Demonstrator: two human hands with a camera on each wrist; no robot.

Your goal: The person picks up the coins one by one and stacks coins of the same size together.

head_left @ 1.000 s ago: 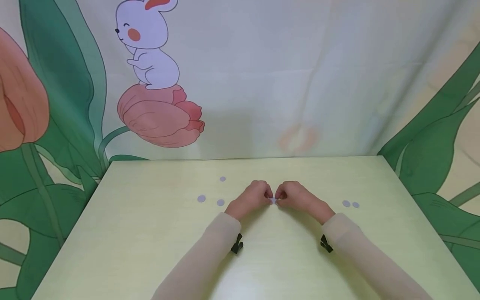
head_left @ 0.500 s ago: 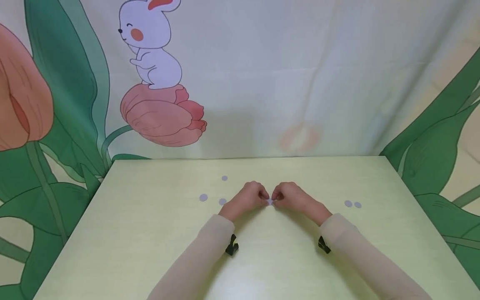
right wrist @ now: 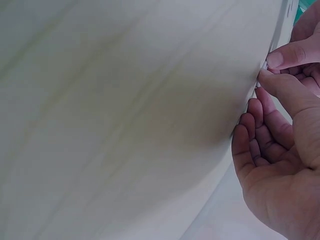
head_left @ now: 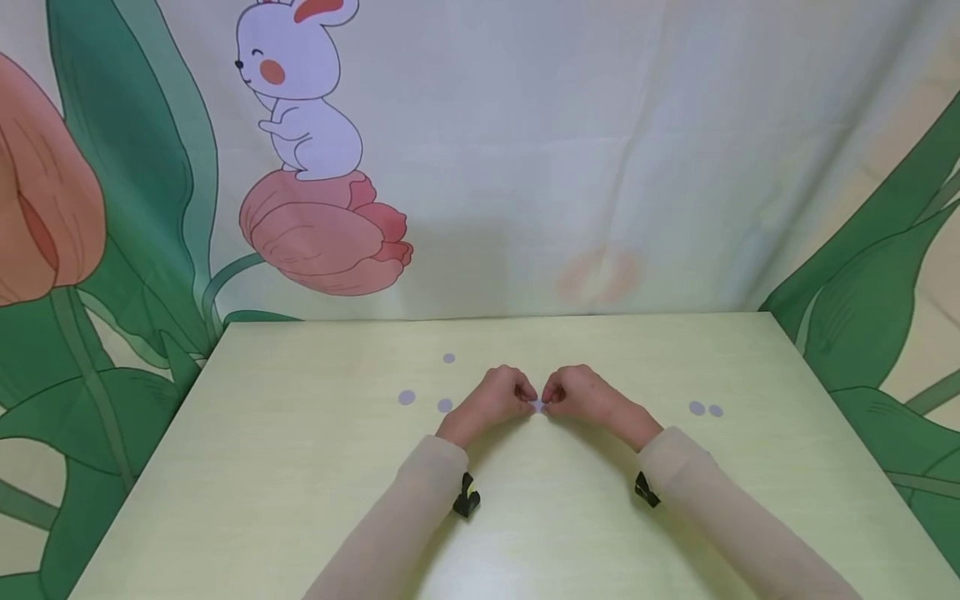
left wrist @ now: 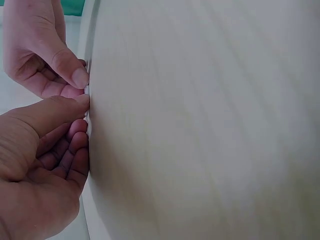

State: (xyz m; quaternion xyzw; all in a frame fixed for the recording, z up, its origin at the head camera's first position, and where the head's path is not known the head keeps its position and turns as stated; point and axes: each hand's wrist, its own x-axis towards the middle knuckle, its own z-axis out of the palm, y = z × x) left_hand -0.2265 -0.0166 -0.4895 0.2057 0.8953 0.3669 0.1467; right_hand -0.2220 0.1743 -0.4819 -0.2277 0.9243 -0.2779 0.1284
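Note:
At the middle of the table, a small pale lilac disc [head_left: 537, 406] sits between my two hands, mostly covered by fingertips. My left hand [head_left: 489, 403] pinches its left side between thumb and finger. From the other side, my right hand [head_left: 592, 400] pinches the right edge. In the left wrist view the thumb of the left hand [left wrist: 45, 150] almost meets that of the right hand [left wrist: 37, 50], low against the tabletop. The right wrist view has the right hand [right wrist: 280, 150] close up, its remaining fingers curled in; only a thin sliver of the disc shows.
On the pale yellow table [head_left: 300, 483], left of the hands, lie a far disc [head_left: 448, 358], a larger disc [head_left: 407, 397] and a disc [head_left: 445, 406] close to the left wrist. Two more discs [head_left: 697, 408] lie at the right. Behind hangs a printed curtain [head_left: 480, 167].
Both hands have shifted slightly left over the table together with the disc, mostly in the first half second. Their pinch looks the same, and the other discs have stayed put.

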